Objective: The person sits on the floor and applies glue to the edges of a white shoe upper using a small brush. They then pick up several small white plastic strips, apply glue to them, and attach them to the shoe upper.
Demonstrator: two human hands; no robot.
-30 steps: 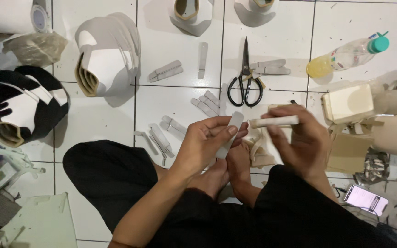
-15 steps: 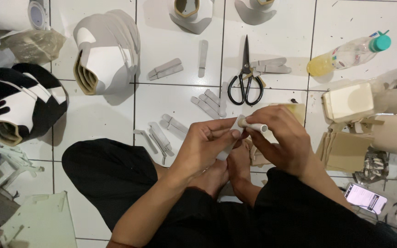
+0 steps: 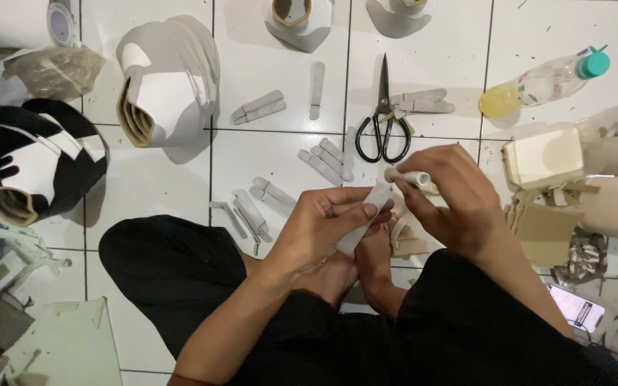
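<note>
The white tiled floor (image 3: 287, 179) carries everything here, with the person sitting cross-legged on it in black trousers. At the far left lies a black and white shaped foam piece (image 3: 30, 168), and beside it, toward the middle, a grey and white one (image 3: 162, 86) stands on its edge with tan layers showing. To the right sit a pale rectangular box (image 3: 541, 157) and, beyond it, a clear plastic bottle (image 3: 541, 82) with a teal cap and yellow liquid, lying on its side. Black-handled scissors (image 3: 384, 118) lie shut on the tiles above the hands, with loose grey foam strips (image 3: 327, 157) scattered to their left. The left hand (image 3: 327, 225) has its grip closed on a grey foam strip (image 3: 366, 218), thumb on top and fingers underneath, holding it slanted over the person's bare feet. The right hand (image 3: 459, 196) has its grip closed around a small white tube (image 3: 409, 176), whose tip points left and sits just at the upper end of the held strip. A phone (image 3: 574, 307) lies by the right knee.
</note>
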